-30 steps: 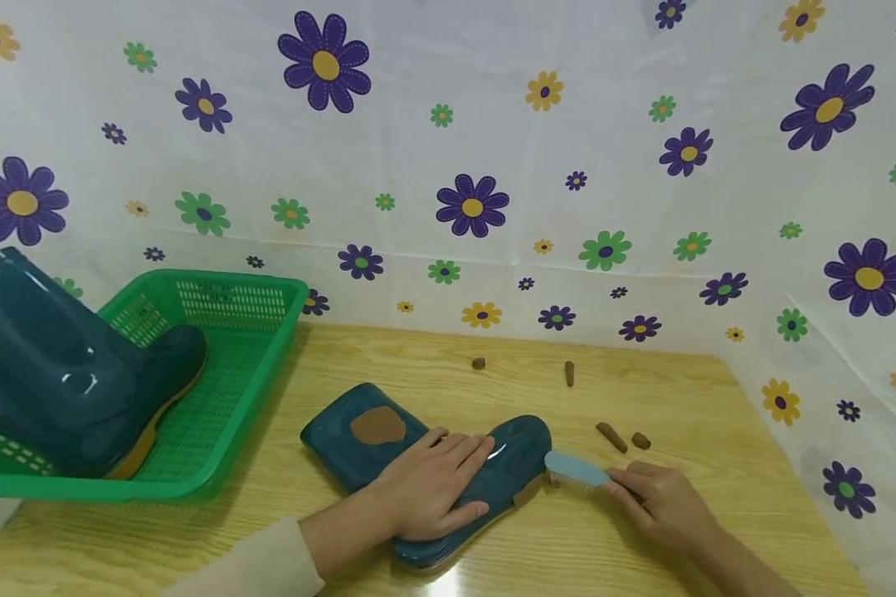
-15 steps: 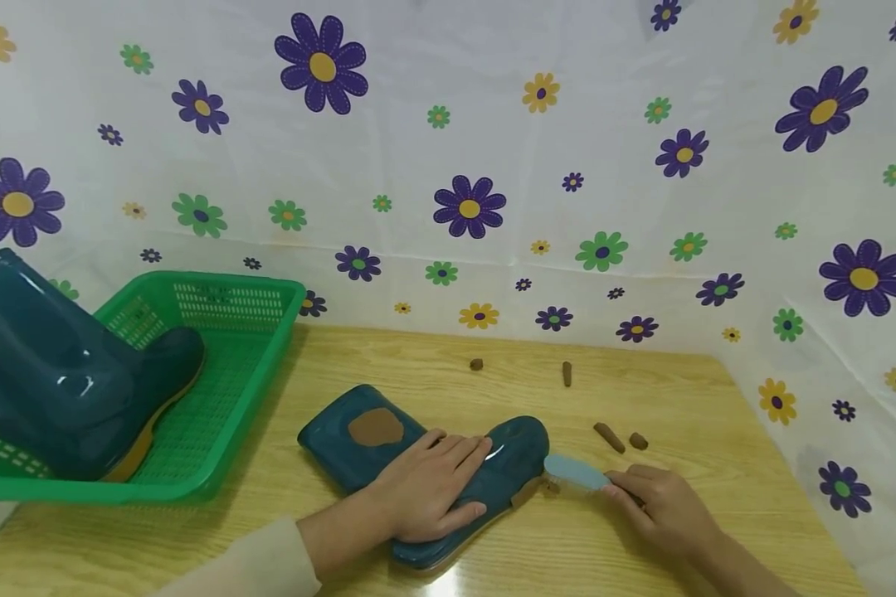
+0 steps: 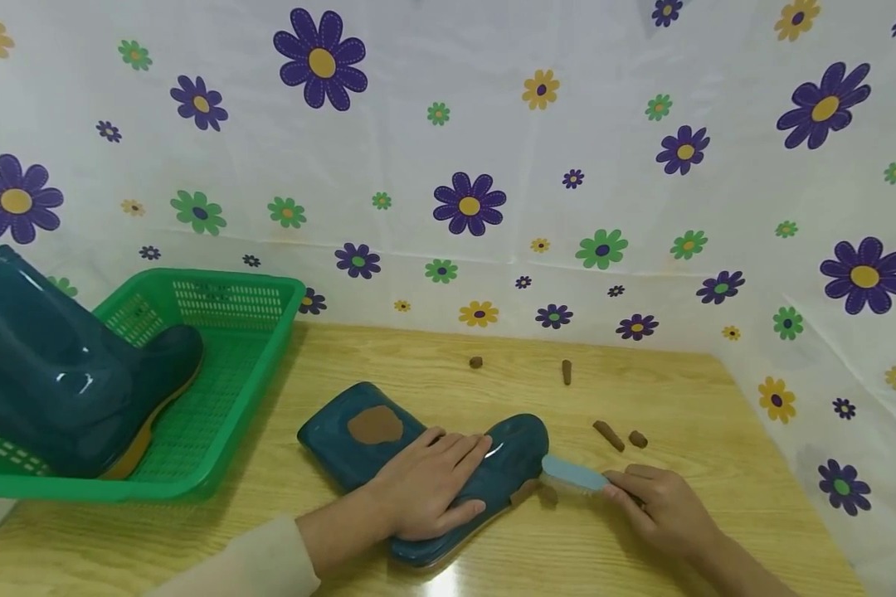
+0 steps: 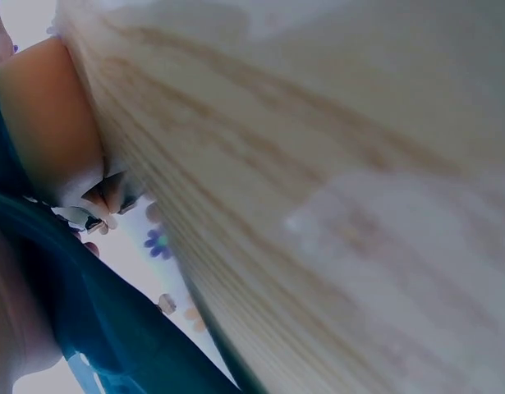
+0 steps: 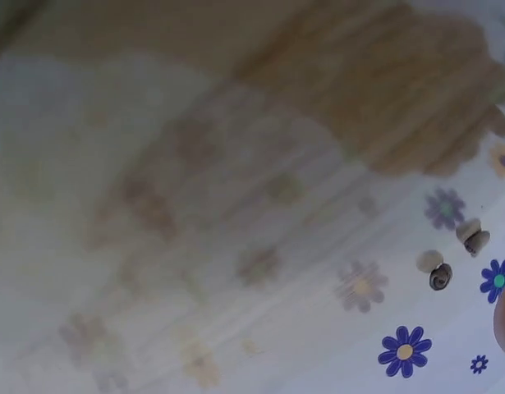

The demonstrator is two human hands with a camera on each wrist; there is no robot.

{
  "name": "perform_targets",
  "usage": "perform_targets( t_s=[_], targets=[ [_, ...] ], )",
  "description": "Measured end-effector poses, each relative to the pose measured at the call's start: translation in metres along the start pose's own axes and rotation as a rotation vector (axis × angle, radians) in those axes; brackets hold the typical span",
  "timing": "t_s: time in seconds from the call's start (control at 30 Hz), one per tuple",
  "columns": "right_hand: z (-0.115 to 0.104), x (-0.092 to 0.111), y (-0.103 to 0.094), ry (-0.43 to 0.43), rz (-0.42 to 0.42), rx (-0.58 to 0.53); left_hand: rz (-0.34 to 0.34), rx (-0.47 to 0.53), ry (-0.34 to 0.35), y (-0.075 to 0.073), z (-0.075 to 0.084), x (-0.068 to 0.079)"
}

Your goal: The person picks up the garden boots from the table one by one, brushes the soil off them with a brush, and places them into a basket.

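A glossy dark teal rubber boot (image 3: 518, 439) lies on its side on the wooden table. My left hand (image 3: 433, 485) rests on it with extended fingers spread over the foot. One brown patch (image 3: 376, 424) marks the shaft, and another brown patch (image 3: 523, 492) is at the sole edge near the toe. My right hand (image 3: 664, 506) grips the handle of a light blue brush (image 3: 571, 473), its bristles facing down beside the toe. A brown clump (image 3: 548, 496) lies by the bristles. In the left wrist view, part of the boot (image 4: 112, 320) shows; the right wrist view hides the brush almost entirely.
On the left, a green plastic basket (image 3: 246, 414) holds a second teal boot (image 3: 75, 365). Several brown pieces lie about, including a stick-shaped piece (image 3: 609, 435) and a lump (image 3: 638, 439) beyond my right hand. A flowered white cloth (image 3: 403, 149) hangs behind the table.
The brush head makes small shifts and tilts beside the boot's toe, and the brown clump beneath it shows more fully now. My left hand and the boot stay put.
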State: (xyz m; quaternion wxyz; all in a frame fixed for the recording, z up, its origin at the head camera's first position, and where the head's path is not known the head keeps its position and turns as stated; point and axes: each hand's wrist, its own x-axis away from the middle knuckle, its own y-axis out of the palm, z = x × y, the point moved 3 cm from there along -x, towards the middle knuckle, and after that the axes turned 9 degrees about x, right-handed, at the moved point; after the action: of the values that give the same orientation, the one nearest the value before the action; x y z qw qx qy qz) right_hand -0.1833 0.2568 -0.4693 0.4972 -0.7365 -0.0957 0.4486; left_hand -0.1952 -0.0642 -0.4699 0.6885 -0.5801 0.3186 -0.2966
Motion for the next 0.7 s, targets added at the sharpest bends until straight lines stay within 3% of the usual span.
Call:
perform_targets(
  t_s=[0.1,0.23,0.33,0.53,0.7],
  targets=[
    [-0.005,-0.002,0.003,-0.066,-0.006,0.022,0.003,-0.003,0.001,0.000,0.000,0.000],
    [-0.013,-0.003,0.003,-0.164,-0.011,-0.048,0.005,0.001,0.004,0.000,0.000,0.000],
    [-0.013,-0.004,0.001,-0.141,0.016,-0.048,0.004,0.000,0.002,-0.001,0.000,0.000],
    [-0.008,-0.002,-0.001,-0.038,0.038,0.071,0.000,0.002,0.001,0.001,0.000,-0.001],
    [-0.013,-0.004,0.002,-0.095,0.016,0.082,-0.003,-0.008,0.000,0.000,-0.001,-0.001]
  ],
)
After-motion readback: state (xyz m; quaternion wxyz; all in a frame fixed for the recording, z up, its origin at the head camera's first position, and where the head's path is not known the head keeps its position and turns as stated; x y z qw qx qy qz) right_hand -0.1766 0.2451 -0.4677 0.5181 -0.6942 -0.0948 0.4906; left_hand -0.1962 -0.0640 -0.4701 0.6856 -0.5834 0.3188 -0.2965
